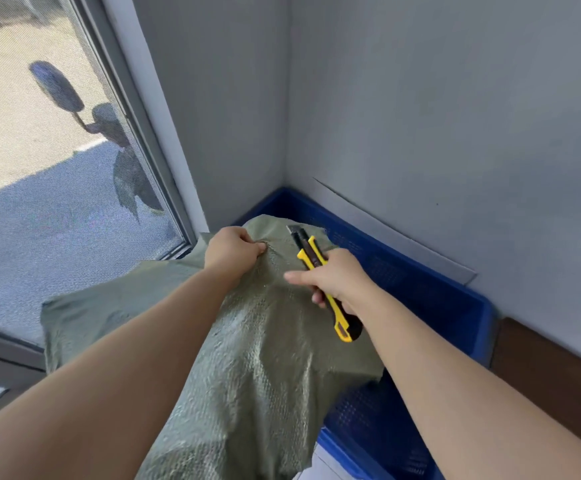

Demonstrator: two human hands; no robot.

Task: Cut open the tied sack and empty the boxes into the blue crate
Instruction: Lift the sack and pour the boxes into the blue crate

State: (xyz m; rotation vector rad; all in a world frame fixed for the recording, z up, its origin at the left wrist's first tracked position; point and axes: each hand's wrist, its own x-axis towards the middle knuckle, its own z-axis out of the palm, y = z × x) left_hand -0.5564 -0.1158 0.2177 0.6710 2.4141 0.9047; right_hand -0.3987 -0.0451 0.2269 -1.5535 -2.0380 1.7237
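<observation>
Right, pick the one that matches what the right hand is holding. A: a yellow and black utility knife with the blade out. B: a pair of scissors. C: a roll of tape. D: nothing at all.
A: the right hand is closed around a yellow and black utility knife, its blade tip extended over the green sack, which the left hand pinches.

The sack (265, 341) pinched in the left hand (233, 252) is dull olive green with a fine woven grid. The utility knife (320, 282) in the right hand's (334, 278) fist is yellow with black; behind it, the crate (438, 289) is deep blue with a mesh pattern.
</observation>
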